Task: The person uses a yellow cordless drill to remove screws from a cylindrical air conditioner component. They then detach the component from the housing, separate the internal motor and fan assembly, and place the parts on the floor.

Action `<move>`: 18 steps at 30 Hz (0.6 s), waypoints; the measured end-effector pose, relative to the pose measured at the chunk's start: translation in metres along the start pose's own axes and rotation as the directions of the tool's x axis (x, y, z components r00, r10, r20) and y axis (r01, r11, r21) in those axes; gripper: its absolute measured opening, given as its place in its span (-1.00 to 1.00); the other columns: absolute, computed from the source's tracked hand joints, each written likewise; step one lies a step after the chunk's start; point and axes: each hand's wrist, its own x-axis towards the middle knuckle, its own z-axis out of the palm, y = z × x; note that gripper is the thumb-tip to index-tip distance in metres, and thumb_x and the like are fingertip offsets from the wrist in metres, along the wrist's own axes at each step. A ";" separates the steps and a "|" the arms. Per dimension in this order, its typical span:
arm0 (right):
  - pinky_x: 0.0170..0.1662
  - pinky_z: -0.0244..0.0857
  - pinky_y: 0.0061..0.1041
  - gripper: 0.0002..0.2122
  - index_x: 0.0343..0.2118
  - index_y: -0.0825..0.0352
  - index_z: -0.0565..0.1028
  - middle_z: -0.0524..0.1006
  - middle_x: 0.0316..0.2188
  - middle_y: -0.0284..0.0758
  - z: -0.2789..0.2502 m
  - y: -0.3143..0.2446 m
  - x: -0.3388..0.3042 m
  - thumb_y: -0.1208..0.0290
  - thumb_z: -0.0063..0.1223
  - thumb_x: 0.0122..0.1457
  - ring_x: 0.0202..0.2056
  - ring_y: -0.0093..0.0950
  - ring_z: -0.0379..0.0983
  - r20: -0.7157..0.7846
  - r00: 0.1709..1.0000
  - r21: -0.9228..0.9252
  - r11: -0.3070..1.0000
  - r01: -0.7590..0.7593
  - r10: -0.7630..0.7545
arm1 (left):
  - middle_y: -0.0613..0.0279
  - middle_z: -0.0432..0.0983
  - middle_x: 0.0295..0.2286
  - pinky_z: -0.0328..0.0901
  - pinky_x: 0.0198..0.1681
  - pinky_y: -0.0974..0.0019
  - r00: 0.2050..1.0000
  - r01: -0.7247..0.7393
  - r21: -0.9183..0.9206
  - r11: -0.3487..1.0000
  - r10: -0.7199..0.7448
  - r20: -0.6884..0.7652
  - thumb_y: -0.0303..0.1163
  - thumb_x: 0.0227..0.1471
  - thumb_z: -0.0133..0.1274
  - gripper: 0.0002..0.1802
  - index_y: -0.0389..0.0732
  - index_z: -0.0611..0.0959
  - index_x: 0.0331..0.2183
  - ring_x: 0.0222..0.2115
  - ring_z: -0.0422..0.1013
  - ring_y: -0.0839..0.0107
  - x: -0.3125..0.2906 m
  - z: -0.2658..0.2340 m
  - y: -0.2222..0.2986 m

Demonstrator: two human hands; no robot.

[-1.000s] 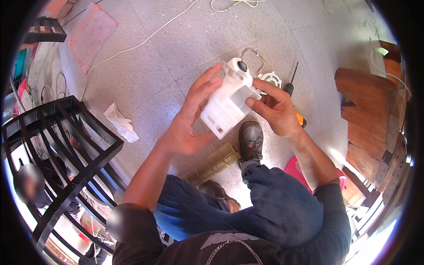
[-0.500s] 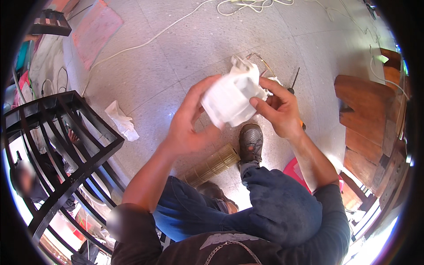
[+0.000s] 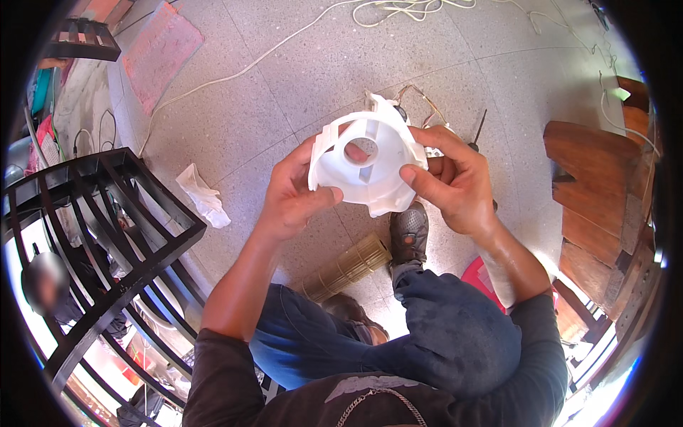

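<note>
White plastic fan housing (image 3: pixel 370 167) held in mid-air over the tiled floor (image 3: pixel 299 78); left hand (image 3: pixel 295 196) and right hand (image 3: pixel 455 181) fingers pinch opposite rims. Risk: thin ribs could crack under squeeze, or the housing could slip and drop onto the shoe (image 3: pixel 409 231) below.

Black metal rack (image 3: pixel 107 235) left; crumpled white rag (image 3: pixel 203 196), white cable (image 3: pixel 398 8) on floor; wooden boards (image 3: pixel 594 192) right.

White plastic housing (image 3: pixel 370 167): underside and far face hidden; wires (image 3: pixel 420 99) behind it partly covered. Left hand (image 3: pixel 292 196) fingers mostly concealed behind housing. Screwdriver (image 3: pixel 475 135), right: handle hidden by right hand (image 3: pixel 455 185). Black metal rack (image 3: pixel 99 235), left: cut by picture rim. Person at lower left blurred.
</note>
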 end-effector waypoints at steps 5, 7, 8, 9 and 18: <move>-0.04 0.66 -0.51 -0.55 0.26 0.47 0.48 0.51 0.12 -0.18 -0.008 0.002 0.005 0.65 0.26 0.32 -0.02 -0.39 0.67 0.032 0.999 0.007 0.999 -0.034 0.034 | 0.14 0.56 0.13 0.32 0.30 0.13 0.999 0.008 0.049 0.999 -0.009 0.032 -0.61 -0.01 0.29 -0.13 -0.37 0.43 0.35 0.15 0.49 0.32 0.000 -0.002 0.004; -0.02 0.65 -0.49 -0.55 0.27 0.46 0.47 0.53 0.12 -0.17 -0.012 0.004 0.008 0.58 0.26 0.35 -0.03 -0.42 0.67 0.044 0.998 -0.012 0.999 -0.039 0.039 | 0.12 0.56 0.13 0.33 0.31 0.12 0.999 0.011 0.073 0.997 -0.014 0.042 -0.61 -0.01 0.33 -0.12 -0.38 0.42 0.35 0.15 0.49 0.31 0.001 -0.002 0.006; -0.01 0.65 -0.47 -0.56 0.28 0.45 0.47 0.54 0.11 -0.17 -0.015 0.005 0.009 0.53 0.26 0.37 -0.04 -0.43 0.67 0.049 0.998 -0.031 0.998 -0.047 0.049 | 0.12 0.56 0.13 0.33 0.31 0.11 0.999 -0.004 0.084 0.996 0.000 0.054 -0.61 -0.01 0.37 -0.10 -0.38 0.42 0.35 0.15 0.49 0.31 0.001 -0.001 0.007; 0.00 0.65 -0.46 -0.56 0.28 0.44 0.47 0.56 0.11 -0.17 -0.018 0.006 0.012 0.49 0.25 0.39 -0.05 -0.44 0.67 0.029 0.995 -0.047 0.994 -0.095 0.096 | 0.12 0.56 0.12 0.33 0.31 0.10 0.998 -0.018 0.094 0.995 0.011 0.065 -0.61 -0.01 0.40 -0.08 -0.37 0.41 0.36 0.15 0.48 0.30 0.001 0.000 0.007; -0.02 0.55 -0.42 -0.57 0.21 0.34 0.58 0.66 -0.06 -0.25 -0.126 0.055 0.058 0.13 0.17 0.45 -0.10 -0.41 0.65 -0.278 0.957 -0.365 0.913 -0.183 0.081 | 0.03 0.55 0.13 0.39 0.31 0.10 0.989 0.027 0.259 0.966 0.013 -0.149 -0.46 0.01 0.52 -0.05 -0.38 0.41 0.34 0.16 0.50 0.24 0.007 -0.008 0.005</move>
